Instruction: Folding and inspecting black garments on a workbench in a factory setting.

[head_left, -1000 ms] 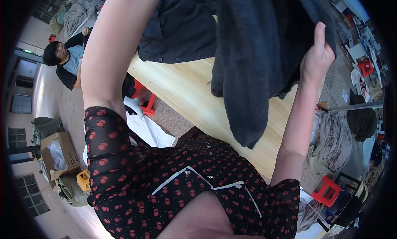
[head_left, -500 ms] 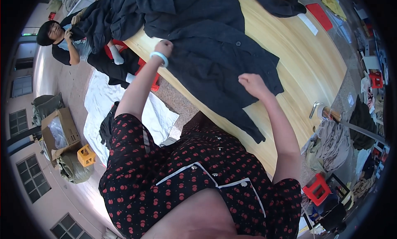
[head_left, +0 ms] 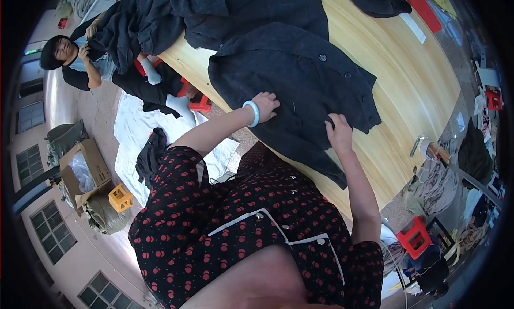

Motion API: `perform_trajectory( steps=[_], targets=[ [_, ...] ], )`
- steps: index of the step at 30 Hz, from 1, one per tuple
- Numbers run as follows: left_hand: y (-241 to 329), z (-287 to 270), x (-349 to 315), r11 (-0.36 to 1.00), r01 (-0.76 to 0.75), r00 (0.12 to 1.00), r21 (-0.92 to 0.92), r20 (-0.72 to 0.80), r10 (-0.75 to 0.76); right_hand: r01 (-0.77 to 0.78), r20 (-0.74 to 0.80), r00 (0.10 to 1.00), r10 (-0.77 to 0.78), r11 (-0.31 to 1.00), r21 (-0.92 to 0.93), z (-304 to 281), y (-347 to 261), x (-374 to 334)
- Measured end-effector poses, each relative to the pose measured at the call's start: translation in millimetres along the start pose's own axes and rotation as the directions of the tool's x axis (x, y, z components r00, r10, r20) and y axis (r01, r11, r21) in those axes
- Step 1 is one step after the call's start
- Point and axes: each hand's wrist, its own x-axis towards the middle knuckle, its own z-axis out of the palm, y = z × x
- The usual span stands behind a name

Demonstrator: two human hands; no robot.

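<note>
A dark button-front jacket (head_left: 300, 68) lies spread on the wooden table in front of me, its buttoned edge to the right and one sleeve (head_left: 321, 162) stretching toward me. My left hand (head_left: 265, 105), with a pale bangle at the wrist, rests on the jacket's near left part with its fingers apart. At the right, my right hand (head_left: 339, 133) touches the cloth near the base of that sleeve, fingers and thumb spread. Neither hand grips anything that I can see.
More dark garments (head_left: 155, 20) are heaped along the table (head_left: 412, 89) at the far left, where a seated person (head_left: 91, 57) handles the cloth. A red flat piece (head_left: 424, 13) and a white strip (head_left: 412, 28) lie far right. A red stool (head_left: 413, 237) stands at lower right.
My left hand has left the jacket's far left edge, come nearer and to the right, and opened flat on it. My right hand has dropped slightly and opened. The jacket's far left edge lies further right.
</note>
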Motion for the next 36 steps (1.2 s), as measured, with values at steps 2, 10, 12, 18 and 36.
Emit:
perform_trajectory(
  steps=[2, 10, 12, 18, 36],
  targets=[
    [-7, 2, -9, 0.986, 0.017, 1.000, -0.164, -0.008, -0.019, -0.029, -0.005, 1.000, 0.029, 0.998, 0.048, -22, -11, -10],
    [10, -28, 39, 0.948, -0.161, 0.882, -0.273, -0.471, 0.014, 0.008, 0.248, 0.969, 0.017, 0.995, -0.100, -31, 19, -54],
    [23, -30, 55, 0.919, -0.343, 0.853, -0.194, -0.474, 0.219, -0.050, 0.288, 0.954, 0.082, 0.992, -0.115, -37, 29, -64],
    [48, -15, 68, 0.907, -0.380, 0.925, -0.180, -0.053, 0.377, -0.222, 0.328, 0.928, 0.177, 0.969, 0.105, -92, -20, -65],
    [94, -71, 181, 0.929, -0.329, 0.940, -0.168, -0.156, 0.304, 0.015, 0.130, 0.991, -0.010, 0.999, -0.043, -83, 45, -68]
  ],
)
